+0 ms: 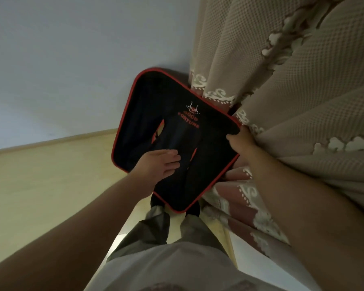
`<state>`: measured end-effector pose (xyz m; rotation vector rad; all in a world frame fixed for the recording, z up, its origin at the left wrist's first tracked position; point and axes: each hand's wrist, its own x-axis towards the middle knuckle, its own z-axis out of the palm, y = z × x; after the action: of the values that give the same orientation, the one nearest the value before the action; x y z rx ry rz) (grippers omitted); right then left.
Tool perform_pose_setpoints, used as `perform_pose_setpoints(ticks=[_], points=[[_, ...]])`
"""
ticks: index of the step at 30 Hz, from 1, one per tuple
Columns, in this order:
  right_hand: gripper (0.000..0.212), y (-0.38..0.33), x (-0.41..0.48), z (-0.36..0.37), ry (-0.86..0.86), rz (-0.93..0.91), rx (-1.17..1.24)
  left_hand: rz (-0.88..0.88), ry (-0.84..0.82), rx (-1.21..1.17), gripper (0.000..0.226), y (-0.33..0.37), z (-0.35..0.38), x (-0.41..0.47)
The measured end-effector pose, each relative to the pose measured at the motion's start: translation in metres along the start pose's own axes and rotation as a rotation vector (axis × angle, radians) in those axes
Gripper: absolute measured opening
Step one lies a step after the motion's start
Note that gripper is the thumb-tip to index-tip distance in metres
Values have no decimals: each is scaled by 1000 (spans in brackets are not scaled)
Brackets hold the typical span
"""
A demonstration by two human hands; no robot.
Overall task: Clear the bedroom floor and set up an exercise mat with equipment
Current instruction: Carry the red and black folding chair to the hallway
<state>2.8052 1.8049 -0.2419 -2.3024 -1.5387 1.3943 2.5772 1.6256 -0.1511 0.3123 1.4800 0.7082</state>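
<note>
At the far left a pale wall [72, 59] meets a wooden floor [51, 175]. The left arm reaches in from the lower left. The left hand [160, 162] lies flat on the face of the one black case [177, 131], its fingers straight and close together, gripping nothing.

The case has red trim and the red words "GOOD FORTUNE". It is held tilted in the corner where the wall meets the curtain, above two dark-socked feet [156, 201], and its lower corner hides the toes. Whether it touches the floor I cannot tell.

The right hand [241, 138] grips the case's right corner, fingers curled over the edge. One beige patterned curtain [292, 80] hangs along the right, pressing against that hand and forearm.
</note>
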Motion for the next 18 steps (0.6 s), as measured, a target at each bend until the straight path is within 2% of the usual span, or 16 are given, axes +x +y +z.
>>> perform_pose_setpoints(ticks=[6,8,11,12,15,18], points=[[76,8,16,21,99,80,144,-3,109,-168,34,-4,1,-3],[67,13,20,18,120,100,110,-11,142,-194,32,-6,2,-6],[25,23,12,12,-15,43,43,-19,150,-220,32,-11,5,-10],[17,27,6,12,-65,3,1,-17,155,-227,32,-13,5,-11],[18,38,-10,20,-151,-136,-127,-34,176,-230,32,-21,6,-11],[12,38,-24,29,-229,-180,-174,-47,202,-245,30,-28,9,-11]])
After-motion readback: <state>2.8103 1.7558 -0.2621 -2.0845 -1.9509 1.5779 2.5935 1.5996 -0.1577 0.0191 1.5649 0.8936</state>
